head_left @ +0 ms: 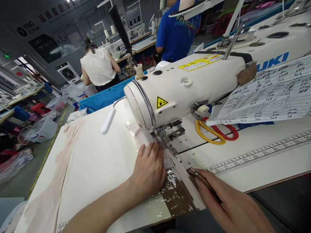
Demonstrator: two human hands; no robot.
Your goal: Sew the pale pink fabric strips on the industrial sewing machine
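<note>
Right hand (225, 200) closed round a wood-handled awl (206, 183), shaft toward the sewing machine's (170, 87) needle end. Left hand (149, 166) curled over pale fabric (140, 135) beside that end, pinch hidden. Yellow and red scissor handles (218, 141) lie under the machine's arm.

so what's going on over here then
A person is working at a sewing machine. The left hand rests on pale fabric by the machine's needle end; whether it pinches or only presses isn't clear. The right hand grips a thin tool, its metal shaft slanting toward the same spot. A strip of pink fabric lies at the table's far left.
</note>
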